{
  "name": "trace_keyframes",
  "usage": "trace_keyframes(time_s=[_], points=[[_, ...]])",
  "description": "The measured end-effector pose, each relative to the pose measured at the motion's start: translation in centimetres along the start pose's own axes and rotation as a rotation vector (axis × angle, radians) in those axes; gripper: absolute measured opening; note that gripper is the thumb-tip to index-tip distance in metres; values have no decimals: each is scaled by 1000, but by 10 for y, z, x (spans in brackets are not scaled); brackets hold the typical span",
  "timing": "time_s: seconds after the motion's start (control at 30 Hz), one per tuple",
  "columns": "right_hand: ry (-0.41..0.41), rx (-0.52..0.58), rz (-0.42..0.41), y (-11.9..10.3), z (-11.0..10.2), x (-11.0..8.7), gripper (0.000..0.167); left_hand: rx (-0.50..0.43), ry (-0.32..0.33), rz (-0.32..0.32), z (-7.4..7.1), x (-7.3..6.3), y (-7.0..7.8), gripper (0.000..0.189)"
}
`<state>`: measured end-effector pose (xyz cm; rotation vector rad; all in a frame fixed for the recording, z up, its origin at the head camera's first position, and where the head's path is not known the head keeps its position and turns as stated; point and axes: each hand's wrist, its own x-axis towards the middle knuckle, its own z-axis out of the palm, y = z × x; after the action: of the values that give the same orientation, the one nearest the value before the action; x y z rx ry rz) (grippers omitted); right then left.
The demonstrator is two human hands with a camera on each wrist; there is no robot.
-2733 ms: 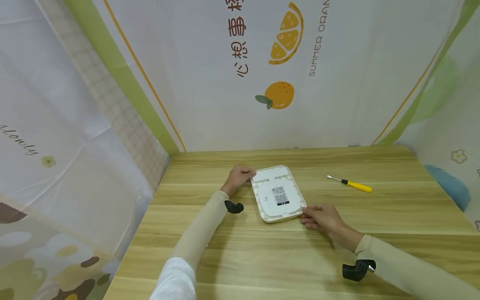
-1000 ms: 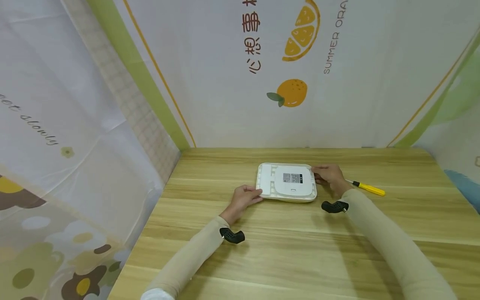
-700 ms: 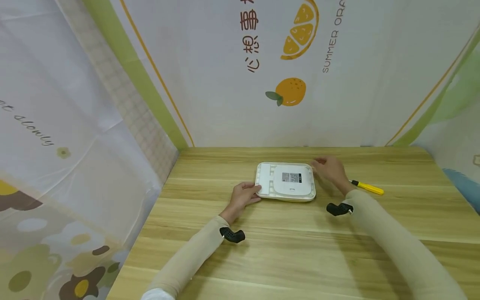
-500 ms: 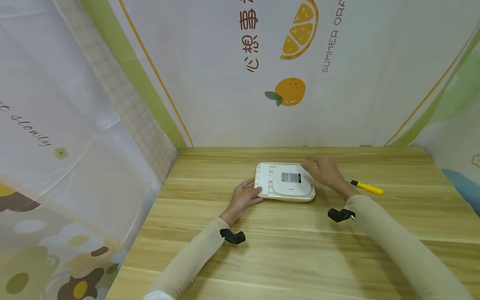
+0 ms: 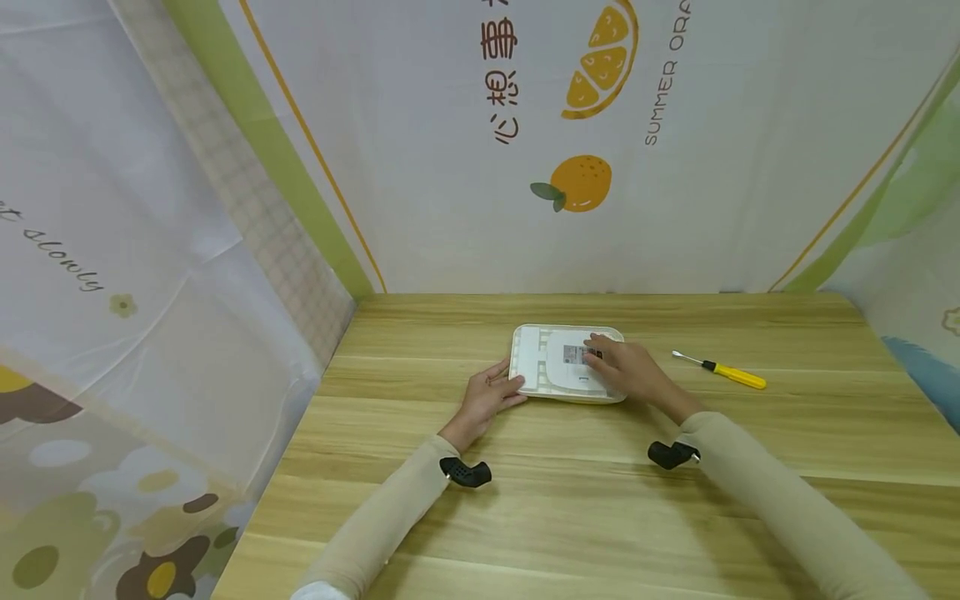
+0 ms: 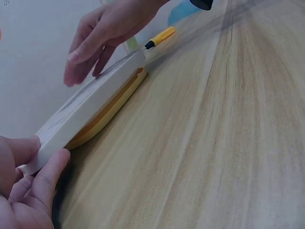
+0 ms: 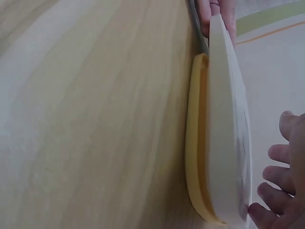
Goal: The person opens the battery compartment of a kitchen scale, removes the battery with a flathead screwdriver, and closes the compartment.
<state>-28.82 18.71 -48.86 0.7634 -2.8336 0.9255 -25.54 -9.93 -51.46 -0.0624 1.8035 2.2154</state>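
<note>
A flat white plastic device (image 5: 530, 358) with rounded corners lies underside up on the wooden table, its grey printed label (image 5: 573, 356) partly covered. Beneath its white body shows a yellow part (image 7: 192, 157), with a gap along the side. My left hand (image 5: 480, 402) pinches the near left corner, thumb on top and fingers below, and that end is raised off the table in the left wrist view. Over the right half is my right hand (image 5: 633, 371), fingers extended and spread above the label. Whether more than a fingertip touches the surface, I cannot tell.
A screwdriver (image 5: 738, 376) with a yellow handle lies to the right of the device, tip toward the left. Behind the table hangs a printed cloth (image 5: 675, 225), with more cloth at both sides. Each forearm carries a small black camera mount (image 5: 465, 472).
The device has been turned about a quarter turn clockwise and lies crosswise. My right hand has let go of its far right corner and moved over the label. My left hand keeps its hold.
</note>
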Motion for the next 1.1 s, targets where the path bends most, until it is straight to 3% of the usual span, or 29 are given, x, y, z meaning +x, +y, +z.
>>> trace_keyframes(time_s=[0.23,0.6,0.8,1.1], points=[[-35,3,-13,-2,3,-1,42,6,6,-4,1,1,1,59],[-124,-132,4,-5,0,-1,59,4,5,-5,1,1,2,58],[-150,-158,21,-5,-1,2,60,8,-5,8,1,1,2,58],[-216,-236,-88,-8,-5,4,58,11,-8,6,1,1,1,57]])
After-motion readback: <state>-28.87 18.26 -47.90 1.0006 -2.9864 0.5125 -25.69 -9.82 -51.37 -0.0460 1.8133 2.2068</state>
